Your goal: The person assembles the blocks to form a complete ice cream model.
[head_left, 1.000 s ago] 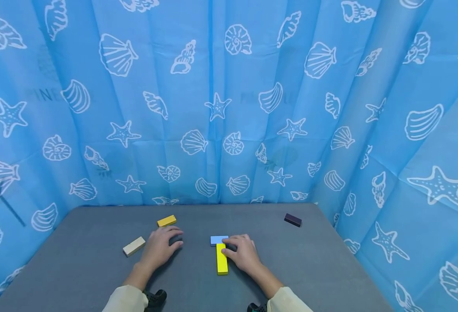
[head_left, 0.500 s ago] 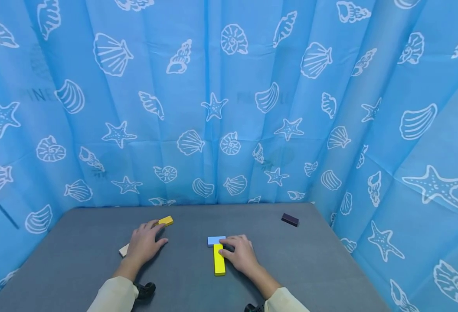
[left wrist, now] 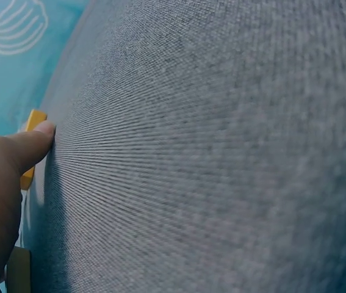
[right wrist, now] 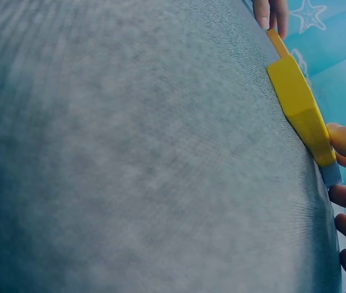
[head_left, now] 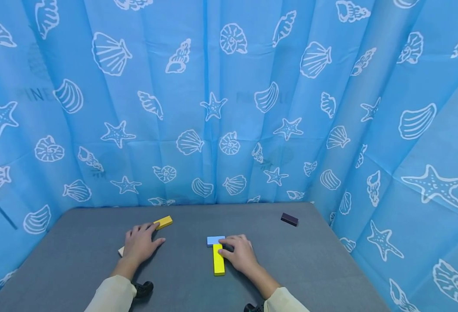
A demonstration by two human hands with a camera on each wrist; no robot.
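Observation:
In the head view my left hand (head_left: 140, 245) hovers over a cream block (head_left: 121, 251), mostly hidden beneath it. Its loosely spread fingertips reach the near end of an orange-yellow block (head_left: 163, 222); contact there is unclear. The left wrist view shows my thumb in front of that orange-yellow block (left wrist: 35, 119). At the middle, my right hand (head_left: 241, 253) rests beside a bright yellow block (head_left: 219, 261), its thumb against that block's right side. The right index fingertip is at the right end of a light blue block (head_left: 214, 241), which lies crosswise at the yellow one's far end.
A dark block (head_left: 289, 219) lies at the back right of the grey table (head_left: 182, 286). Behind and to the right hangs a blue curtain (head_left: 229, 86) with white shell prints. Each wrist wears a black device, such as this one (head_left: 143, 289).
My left hand has moved left, covering most of the cream block, and its fingertips now reach the orange-yellow block. The right hand stays at the yellow and blue blocks. The view shifts slightly.

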